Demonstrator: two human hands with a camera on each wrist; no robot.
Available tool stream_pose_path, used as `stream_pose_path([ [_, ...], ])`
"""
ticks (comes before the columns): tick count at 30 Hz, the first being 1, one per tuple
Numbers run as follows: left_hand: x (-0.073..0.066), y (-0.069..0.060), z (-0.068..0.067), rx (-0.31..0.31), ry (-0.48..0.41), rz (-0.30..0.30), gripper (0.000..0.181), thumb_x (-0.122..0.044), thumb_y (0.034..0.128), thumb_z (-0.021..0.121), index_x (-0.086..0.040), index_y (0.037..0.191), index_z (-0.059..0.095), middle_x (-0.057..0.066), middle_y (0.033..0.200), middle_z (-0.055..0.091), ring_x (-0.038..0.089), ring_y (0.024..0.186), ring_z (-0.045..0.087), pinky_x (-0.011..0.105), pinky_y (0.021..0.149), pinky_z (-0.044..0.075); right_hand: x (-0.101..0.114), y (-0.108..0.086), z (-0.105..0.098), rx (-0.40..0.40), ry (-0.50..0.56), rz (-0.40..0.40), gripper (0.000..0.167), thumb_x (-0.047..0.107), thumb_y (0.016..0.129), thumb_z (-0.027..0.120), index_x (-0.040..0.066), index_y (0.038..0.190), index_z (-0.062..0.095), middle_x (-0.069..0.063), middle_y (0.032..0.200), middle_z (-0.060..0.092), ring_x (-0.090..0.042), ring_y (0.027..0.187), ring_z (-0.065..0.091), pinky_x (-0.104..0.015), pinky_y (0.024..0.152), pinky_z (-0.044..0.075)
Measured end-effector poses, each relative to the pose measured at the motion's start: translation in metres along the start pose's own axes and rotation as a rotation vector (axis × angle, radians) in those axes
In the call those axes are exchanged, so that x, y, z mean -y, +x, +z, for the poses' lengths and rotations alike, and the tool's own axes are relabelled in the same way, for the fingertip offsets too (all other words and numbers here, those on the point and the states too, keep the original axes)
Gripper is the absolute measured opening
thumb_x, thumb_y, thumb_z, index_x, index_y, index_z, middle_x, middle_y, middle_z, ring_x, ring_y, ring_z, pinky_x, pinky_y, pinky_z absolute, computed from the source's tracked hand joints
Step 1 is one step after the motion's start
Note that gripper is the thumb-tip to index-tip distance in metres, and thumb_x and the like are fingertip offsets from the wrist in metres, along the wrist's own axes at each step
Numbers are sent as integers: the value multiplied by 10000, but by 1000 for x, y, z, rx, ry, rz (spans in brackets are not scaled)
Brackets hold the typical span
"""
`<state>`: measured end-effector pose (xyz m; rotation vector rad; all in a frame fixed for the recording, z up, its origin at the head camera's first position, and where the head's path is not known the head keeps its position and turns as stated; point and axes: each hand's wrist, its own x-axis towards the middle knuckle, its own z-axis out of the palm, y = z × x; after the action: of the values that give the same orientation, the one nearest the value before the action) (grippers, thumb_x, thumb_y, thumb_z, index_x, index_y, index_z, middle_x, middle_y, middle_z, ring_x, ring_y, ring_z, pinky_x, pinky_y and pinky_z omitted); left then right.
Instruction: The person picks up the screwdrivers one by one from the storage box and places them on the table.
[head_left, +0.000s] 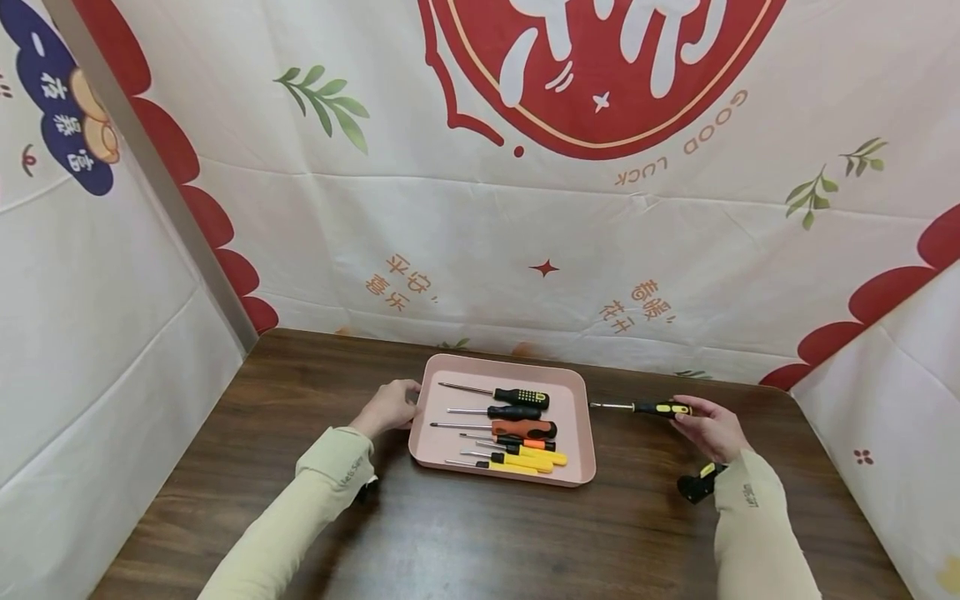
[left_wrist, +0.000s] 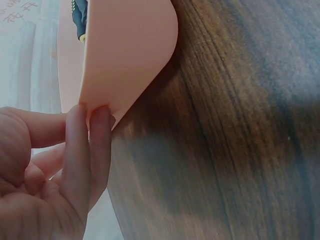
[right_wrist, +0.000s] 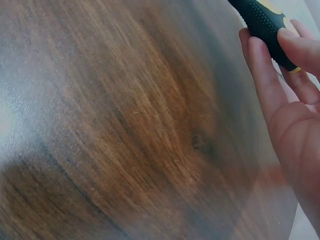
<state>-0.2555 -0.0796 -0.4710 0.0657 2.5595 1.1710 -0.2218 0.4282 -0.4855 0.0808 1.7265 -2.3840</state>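
A pink tray (head_left: 502, 477) lies on the wooden table with several screwdrivers in a row. Among them are a black-and-yellow one (head_left: 522, 397), a black one (head_left: 513, 412), an orange-and-black one (head_left: 525, 428) and yellow-handled ones (head_left: 536, 457). At the tray's left end my left hand (head_left: 390, 406) pinches the wall; the left wrist view shows fingers (left_wrist: 77, 150) against its outer side. To the right of the tray, my right hand (head_left: 708, 427) holds a black-and-yellow screwdriver (head_left: 660, 408) by its handle end. Its shaft points left, with the tip close to the tray's right wall.
Dark wooden tabletop (head_left: 465, 533) surrounds the tray. A white printed cloth (head_left: 480, 225) hangs behind the table, with more cloth at both sides. A black-and-yellow item (head_left: 699, 485) shows beside the right cuff; what it is I cannot tell.
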Motion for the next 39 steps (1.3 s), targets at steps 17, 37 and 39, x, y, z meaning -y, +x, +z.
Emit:
stream_pose_path([
  [17,0,0,1,-11,-27,-6,370,73,776,545,44,1145,554,130,734,613,114,544,550,246,520,532,-5,-1,2,-114,-245,32,348,-94,844,524,184,980,683,101,913,584,-38,800,610,-197,746,520],
  [37,0,-2,0,-11,-27,1,389,81,767,534,52,1155,549,134,751,627,133,571,577,249,517,531,-10,12,17,-314,-732,55,457,-3,833,583,-133,1247,440,-125,1081,546,51,748,547,-142,667,501],
  [39,-1,-2,-1,-8,-26,-2,394,79,773,534,51,1165,544,129,752,622,133,572,573,249,517,530,-10,13,17,-314,-799,51,458,17,836,581,-128,1248,443,-237,1164,512,80,745,514,-125,652,484],
])
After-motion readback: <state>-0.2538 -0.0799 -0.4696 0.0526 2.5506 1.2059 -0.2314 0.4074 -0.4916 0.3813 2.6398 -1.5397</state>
